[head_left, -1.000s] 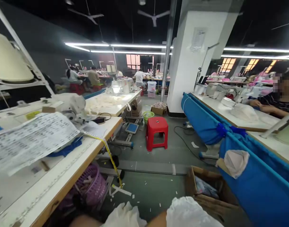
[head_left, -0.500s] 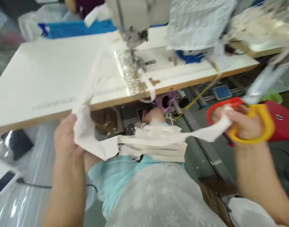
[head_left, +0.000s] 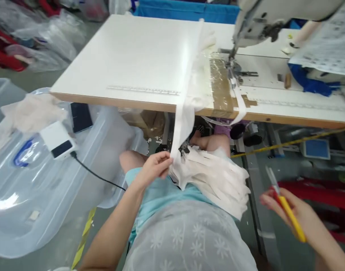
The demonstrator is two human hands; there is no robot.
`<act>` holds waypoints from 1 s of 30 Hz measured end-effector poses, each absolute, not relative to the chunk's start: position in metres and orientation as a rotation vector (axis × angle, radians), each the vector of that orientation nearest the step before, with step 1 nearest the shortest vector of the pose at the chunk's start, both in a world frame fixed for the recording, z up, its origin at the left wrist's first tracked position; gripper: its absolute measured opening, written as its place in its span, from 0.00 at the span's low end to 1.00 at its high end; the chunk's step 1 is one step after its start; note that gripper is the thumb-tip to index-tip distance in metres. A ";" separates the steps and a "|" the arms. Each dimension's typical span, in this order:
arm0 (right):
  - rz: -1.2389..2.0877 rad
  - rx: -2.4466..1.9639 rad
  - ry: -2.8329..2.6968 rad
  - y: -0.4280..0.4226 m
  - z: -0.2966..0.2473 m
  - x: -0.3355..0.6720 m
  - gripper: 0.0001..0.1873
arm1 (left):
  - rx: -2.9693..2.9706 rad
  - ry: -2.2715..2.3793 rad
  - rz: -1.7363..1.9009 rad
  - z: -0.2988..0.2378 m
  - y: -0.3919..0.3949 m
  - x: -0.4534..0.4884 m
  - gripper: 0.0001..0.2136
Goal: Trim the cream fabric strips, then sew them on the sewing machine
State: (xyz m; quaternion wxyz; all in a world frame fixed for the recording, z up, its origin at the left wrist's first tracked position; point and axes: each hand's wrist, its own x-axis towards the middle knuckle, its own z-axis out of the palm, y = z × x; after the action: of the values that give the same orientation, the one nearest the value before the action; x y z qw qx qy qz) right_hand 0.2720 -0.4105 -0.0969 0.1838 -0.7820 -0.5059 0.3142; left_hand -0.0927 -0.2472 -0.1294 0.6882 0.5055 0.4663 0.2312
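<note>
The left hand (head_left: 157, 168) pinched the strip (head_left: 186, 113) and the right hand (head_left: 298, 217) gripped scissors (head_left: 286, 206), so a careless tug risked spilling the lap pile (head_left: 220, 180).

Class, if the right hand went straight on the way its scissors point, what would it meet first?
The scissors in the right hand would probably meet the yellow tape measure below the table first; depth unclear.

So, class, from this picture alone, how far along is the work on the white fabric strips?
Done: a pile of white fabric strips lies on the lap. In hand: the left hand pinches a long white band hanging off the white table; the right hand holds yellow-and-red scissors. Left: that band looks uncut.
</note>
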 end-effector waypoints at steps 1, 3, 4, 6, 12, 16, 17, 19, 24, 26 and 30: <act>1.032 -2.104 -1.514 -0.395 -0.100 0.256 0.28 | 1.084 0.994 0.528 -0.126 -0.248 -0.091 0.17; 1.314 -1.868 -1.675 -0.363 -0.105 0.225 0.27 | 1.006 0.945 0.574 -0.122 -0.250 -0.090 0.18; 1.421 -1.763 -1.751 -0.346 -0.107 0.210 0.27 | 0.979 0.941 0.596 -0.121 -0.251 -0.090 0.19; 1.589 -1.599 -1.883 -0.314 -0.111 0.186 0.27 | 0.940 0.968 0.626 -0.122 -0.253 -0.092 0.19; 1.611 -1.390 -2.286 -0.251 -0.121 0.153 0.29 | 0.887 0.993 0.604 -0.135 -0.250 -0.099 0.19; 1.613 -1.383 -2.354 -0.236 -0.123 0.145 0.31 | 0.838 0.961 0.576 -0.139 -0.245 -0.102 0.19; 1.617 -1.381 -2.359 -0.234 -0.124 0.144 0.31 | 0.826 0.957 0.563 -0.139 -0.244 -0.102 0.19; 1.615 -1.368 -2.377 -0.231 -0.125 0.143 0.31 | 0.808 0.953 0.542 -0.139 -0.243 -0.103 0.19; 1.454 -1.409 -2.482 -0.231 -0.123 0.142 0.31 | 0.783 0.963 0.554 -0.139 -0.243 -0.103 0.19; 1.319 -1.465 -2.540 -0.233 -0.120 0.140 0.30 | 0.766 0.969 0.571 -0.140 -0.244 -0.102 0.19; 1.110 -1.542 -2.615 -0.237 -0.114 0.136 0.30 | 0.737 0.966 0.596 -0.142 -0.247 -0.101 0.19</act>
State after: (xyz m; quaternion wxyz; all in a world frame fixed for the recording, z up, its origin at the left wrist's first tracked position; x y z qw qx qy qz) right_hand 0.1359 -0.2374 -0.1142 -0.0456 -0.4767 -0.8082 0.3429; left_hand -0.1012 -0.2467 -0.1420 0.7798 0.3410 0.4468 0.2756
